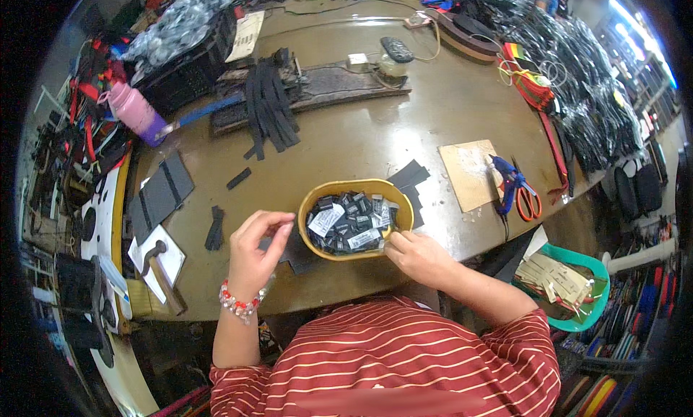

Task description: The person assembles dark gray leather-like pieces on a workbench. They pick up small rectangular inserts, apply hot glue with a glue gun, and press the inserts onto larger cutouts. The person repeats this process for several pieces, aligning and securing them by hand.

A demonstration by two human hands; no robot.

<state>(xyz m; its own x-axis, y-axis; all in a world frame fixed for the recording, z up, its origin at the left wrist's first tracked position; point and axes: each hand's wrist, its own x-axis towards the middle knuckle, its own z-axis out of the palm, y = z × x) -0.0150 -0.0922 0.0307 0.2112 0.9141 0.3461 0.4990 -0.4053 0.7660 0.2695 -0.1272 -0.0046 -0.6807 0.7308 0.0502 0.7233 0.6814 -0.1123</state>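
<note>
Close in front of me on the table stands an oval yellow tub (306,236), filled with small black pieces and printed white labels (363,238). My left hand (254,245) is by the tub's left side, its thumb and fingers apart with nothing seen between them. A beaded bracelet (240,301) circles that wrist. At the tub's lower right rim my right hand (419,255) has its fingers closed in a pinch; whatever they hold is hidden. Flat black strips (410,177) lie just behind the tub, partly covered by it.
Rightward lie a tan board (469,173), a blue glue gun (510,182) and orange-handled scissors (529,203). A hammer (160,273) rests at left, below black sheets (162,193). Farther back are black straps (271,110) and a pink-purple bottle (136,114). A teal basket (599,291) stands lower right.
</note>
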